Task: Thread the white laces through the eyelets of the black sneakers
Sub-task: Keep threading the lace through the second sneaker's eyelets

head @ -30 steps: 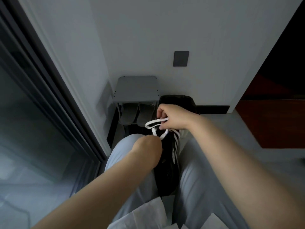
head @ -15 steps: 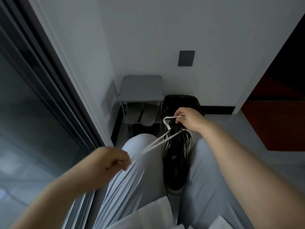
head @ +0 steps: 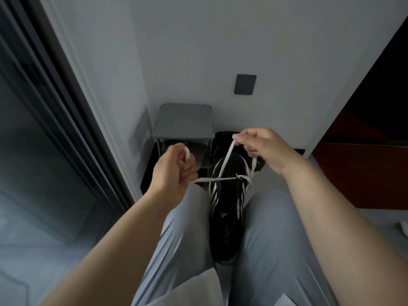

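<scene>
My left hand (head: pixel 174 173) and right hand (head: pixel 265 149) each pinch white lace (head: pixel 217 179) ends; uneven yank could unthread black sneaker (head: pixel 227 221).

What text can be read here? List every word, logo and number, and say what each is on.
"UNCE": grey letters running lengthwise inside the black sneaker; any letters before them cannot be made out.
Small three-bar logo next to that word: no letters with it.
No text visible on the white lace, the dark wall plate or the grey shoe rack.
</scene>
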Tool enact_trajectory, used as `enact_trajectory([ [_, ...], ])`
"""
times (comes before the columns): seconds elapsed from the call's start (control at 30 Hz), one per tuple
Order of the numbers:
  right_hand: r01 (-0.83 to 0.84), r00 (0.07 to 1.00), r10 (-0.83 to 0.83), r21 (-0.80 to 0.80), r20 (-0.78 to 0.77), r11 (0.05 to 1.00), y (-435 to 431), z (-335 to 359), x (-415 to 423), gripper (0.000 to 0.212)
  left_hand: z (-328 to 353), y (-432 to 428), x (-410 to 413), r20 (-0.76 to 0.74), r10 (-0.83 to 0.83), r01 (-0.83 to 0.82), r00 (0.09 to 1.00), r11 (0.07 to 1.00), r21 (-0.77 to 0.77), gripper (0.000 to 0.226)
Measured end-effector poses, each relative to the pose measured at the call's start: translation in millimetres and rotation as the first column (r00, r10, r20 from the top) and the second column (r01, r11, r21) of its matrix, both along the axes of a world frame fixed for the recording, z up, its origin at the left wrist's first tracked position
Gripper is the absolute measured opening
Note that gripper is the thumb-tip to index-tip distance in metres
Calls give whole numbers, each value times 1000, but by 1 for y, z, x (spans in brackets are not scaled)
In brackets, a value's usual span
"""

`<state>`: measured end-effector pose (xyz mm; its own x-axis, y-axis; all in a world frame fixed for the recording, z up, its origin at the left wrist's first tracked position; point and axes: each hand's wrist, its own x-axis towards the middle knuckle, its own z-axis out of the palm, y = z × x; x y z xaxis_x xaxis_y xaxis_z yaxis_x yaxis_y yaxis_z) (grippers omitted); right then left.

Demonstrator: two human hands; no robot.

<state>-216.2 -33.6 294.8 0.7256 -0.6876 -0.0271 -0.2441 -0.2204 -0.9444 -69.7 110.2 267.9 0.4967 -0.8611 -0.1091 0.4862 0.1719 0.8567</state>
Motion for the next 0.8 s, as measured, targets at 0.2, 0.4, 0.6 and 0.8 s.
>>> enact_trajectory([
  [0.2, -139, 981, 139, -13, 132, 990, 5, 34, -7, 34, -42, -16, 0, 823, -455, -216, 340, 814, 539, 41],
  [0.4, -122, 970, -39, -622, -240, 773, 22, 55, 12, 37, -32, -42, -17, 753, -657, -235, 33, 727, 645, 48],
  [0.6, -154, 944, -32, -522, -329, 839, 16, 27, 26, 18, -43, -27, -19, 838, -540, -206, -76, 831, 517, 31],
  [0.8, -235, 812, -3, -332, -583, 914, -11, -49, 30, 27, -64, 13, -7, 962, -184, 140, -203, 967, 214, 32],
])
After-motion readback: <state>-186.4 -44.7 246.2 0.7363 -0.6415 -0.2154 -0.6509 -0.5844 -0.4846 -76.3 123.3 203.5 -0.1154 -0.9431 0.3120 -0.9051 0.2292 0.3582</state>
